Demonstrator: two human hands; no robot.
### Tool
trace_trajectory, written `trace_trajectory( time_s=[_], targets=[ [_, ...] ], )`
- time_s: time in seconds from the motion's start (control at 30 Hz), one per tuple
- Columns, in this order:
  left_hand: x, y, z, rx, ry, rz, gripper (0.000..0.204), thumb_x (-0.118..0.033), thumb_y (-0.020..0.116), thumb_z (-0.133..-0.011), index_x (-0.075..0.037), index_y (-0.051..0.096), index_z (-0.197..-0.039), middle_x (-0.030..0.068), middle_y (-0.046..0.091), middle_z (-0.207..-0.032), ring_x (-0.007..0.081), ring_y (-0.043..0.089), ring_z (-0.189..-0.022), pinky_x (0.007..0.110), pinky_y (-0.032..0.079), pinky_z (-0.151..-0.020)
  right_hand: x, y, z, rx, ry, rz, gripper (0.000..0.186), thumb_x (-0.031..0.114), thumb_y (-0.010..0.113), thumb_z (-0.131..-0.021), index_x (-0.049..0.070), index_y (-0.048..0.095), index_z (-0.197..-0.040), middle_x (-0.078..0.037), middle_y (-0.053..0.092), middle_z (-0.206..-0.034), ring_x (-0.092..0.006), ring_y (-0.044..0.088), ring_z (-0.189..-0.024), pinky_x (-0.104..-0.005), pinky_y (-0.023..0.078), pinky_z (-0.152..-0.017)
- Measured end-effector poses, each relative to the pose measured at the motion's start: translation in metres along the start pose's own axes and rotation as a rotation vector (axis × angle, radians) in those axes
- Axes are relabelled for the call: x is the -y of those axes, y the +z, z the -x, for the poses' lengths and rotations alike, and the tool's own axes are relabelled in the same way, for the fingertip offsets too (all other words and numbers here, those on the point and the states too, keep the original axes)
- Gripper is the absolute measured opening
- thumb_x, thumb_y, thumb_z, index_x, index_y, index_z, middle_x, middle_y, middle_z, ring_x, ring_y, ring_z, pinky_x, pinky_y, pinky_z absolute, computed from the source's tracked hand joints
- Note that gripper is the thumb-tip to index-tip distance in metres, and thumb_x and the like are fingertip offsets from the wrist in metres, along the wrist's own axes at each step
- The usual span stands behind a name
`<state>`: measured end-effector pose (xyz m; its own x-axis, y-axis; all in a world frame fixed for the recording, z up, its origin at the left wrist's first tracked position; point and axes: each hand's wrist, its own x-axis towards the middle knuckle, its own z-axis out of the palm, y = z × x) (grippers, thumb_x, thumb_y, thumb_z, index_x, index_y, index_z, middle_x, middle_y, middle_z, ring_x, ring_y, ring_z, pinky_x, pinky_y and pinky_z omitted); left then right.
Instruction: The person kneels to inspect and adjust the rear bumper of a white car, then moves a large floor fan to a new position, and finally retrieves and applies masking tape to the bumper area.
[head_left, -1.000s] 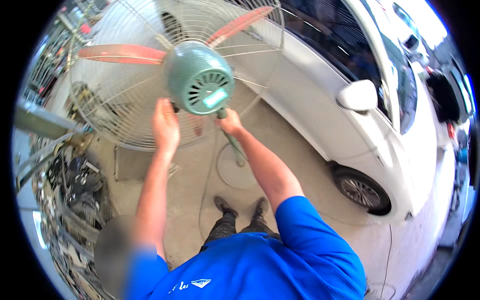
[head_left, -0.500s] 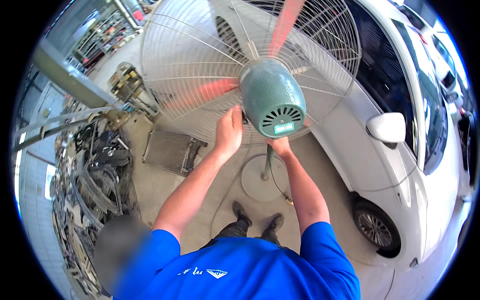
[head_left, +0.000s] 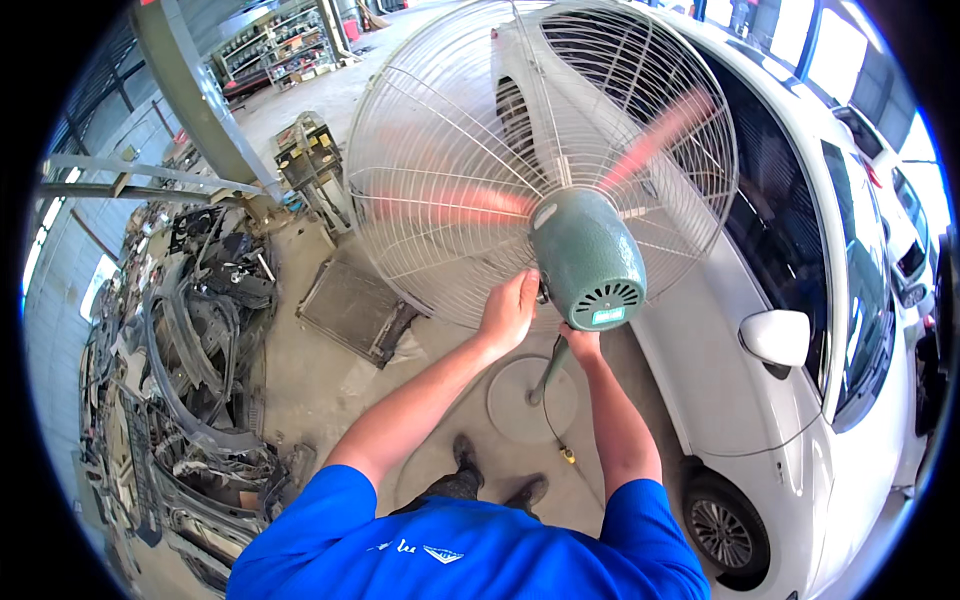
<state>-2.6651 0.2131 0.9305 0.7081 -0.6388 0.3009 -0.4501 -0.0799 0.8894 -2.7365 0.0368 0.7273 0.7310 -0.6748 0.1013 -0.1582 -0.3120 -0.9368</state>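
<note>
A large pedestal fan fills the upper middle, with a wire cage [head_left: 420,120], blurred red blades [head_left: 650,145] and a green motor housing [head_left: 585,255]. My left hand [head_left: 510,310] is closed at the housing's left side, thumb up; what its fingers grip there is mostly hidden. My right hand [head_left: 582,342] is closed on the green stand pole [head_left: 550,375] just under the housing. The pole runs down to a round base [head_left: 515,410] on the floor, beside my feet, where a cord with a small yellow piece [head_left: 568,455] hangs.
A white car [head_left: 750,400] stands close on my right. Heaped scrap car parts [head_left: 200,380] line the left. A dusty radiator [head_left: 350,310] lies on the floor [head_left: 320,400]. A steel post [head_left: 195,110], a battery cart [head_left: 310,170] and shelves [head_left: 280,55] stand behind.
The fan and both my hands have shifted right and lower in view, as more of the shop behind comes into sight. The blades are now in other positions, blurred.
</note>
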Motion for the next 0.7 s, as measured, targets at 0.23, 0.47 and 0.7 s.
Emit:
trace_trajectory(
  time_s=[0.23, 0.47, 0.7],
  targets=[
    [0.000, -0.007, 0.000, -0.004, -0.059, 0.054, 0.042, -0.036, 0.032, -0.099, -0.003, 0.048, -0.078, 0.0025, 0.047, -0.052, 0.0103, 0.047, -0.045, 0.028, 0.038, -0.045, 0.010, 0.011, 0.003, -0.126, -0.005, -0.154, 0.030, 0.007, 0.065, -0.067, 0.001, 0.060, -0.096, -0.008, 0.062, -0.088, -0.0182, 0.057, -0.082, -0.0321, 0.047, -0.073],
    [0.002, -0.001, -0.005, 0.005, -0.095, 0.065, 0.041, -0.035, 0.032, -0.099, -0.003, 0.050, -0.081, 0.0012, 0.047, -0.053, 0.0092, 0.046, -0.046, 0.027, 0.038, -0.045, 0.016, 0.005, 0.005, -0.066, 0.073, -0.074, 0.039, 0.010, 0.068, -0.066, 0.002, 0.060, -0.104, -0.011, 0.063, -0.098, -0.0223, 0.059, -0.092, -0.0352, 0.046, -0.079],
    [0.007, 0.001, -0.007, 0.017, -0.128, 0.043, 0.046, -0.035, 0.031, -0.099, -0.001, 0.049, -0.075, 0.0035, 0.046, -0.047, 0.0121, 0.047, -0.041, 0.030, 0.037, -0.041, 0.016, 0.002, 0.005, -0.082, -0.008, -0.122, 0.030, 0.010, 0.064, -0.069, 0.002, 0.061, -0.097, -0.008, 0.062, -0.086, -0.0192, 0.058, -0.081, -0.0346, 0.046, -0.070]
  ],
)
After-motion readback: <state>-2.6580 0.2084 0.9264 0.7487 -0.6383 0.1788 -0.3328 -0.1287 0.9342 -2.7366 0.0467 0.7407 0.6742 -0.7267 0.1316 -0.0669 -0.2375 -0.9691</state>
